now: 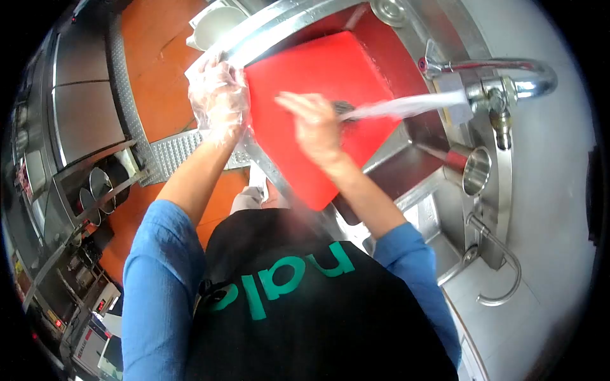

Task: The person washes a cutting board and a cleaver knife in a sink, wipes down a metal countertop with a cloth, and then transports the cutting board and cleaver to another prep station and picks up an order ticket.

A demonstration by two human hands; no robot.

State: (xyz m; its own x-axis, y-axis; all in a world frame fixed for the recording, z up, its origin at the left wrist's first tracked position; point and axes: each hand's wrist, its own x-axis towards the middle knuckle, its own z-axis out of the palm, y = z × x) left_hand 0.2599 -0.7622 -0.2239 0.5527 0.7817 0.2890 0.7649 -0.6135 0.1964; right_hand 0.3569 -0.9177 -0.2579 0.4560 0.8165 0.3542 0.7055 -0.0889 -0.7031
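Observation:
My left hand, in a clear plastic glove, is closed on the left edge of a red cutting board. The board is tilted over a metal sink. On the board's face, my bare right hand is blurred by motion, with a dark grey scouring pad showing at its far side. The hand seems closed on the pad, though the fingers partly hide it. A stream of water runs from the tap toward the pad and the board.
A metal cup stands on the sink's right ledge. Nearer me is a second basin with a curved spout. A white container stands beyond my left hand. Steel counters line the left, past the orange floor.

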